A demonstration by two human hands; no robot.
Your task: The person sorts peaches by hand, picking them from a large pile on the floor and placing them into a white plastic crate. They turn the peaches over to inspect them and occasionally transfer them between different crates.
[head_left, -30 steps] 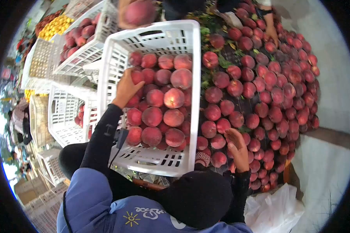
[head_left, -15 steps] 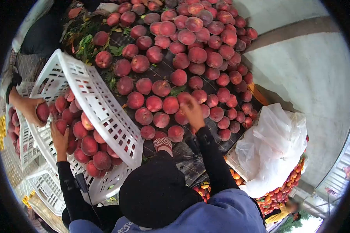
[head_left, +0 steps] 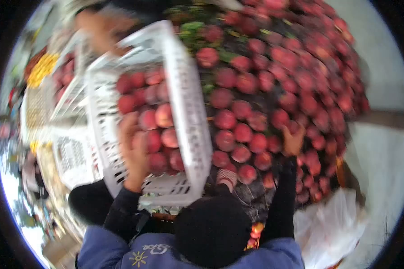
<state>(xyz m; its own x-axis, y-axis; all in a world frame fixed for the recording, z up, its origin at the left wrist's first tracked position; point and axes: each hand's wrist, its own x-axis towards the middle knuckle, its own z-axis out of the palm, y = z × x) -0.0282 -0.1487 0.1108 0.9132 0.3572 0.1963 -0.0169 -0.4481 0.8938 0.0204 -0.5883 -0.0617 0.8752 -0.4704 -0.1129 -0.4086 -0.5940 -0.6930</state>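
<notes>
Peaches (head_left: 163, 115) in crate (head_left: 191, 121) beside left fingers (head_left: 129, 124), loose peach (head_left: 280, 117) near right fingers (head_left: 286, 132)

Dk ground sheet (head_left: 252, 198), many red peaches (head_left: 309, 103) spread & heaped on it, some grn leaves (head_left: 191, 30)

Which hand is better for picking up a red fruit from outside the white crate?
Probably the right hand: it is down at the loose red fruits. The left hand is over the white crate, with a crate wall between. Blur hides whether either holds one.
</notes>
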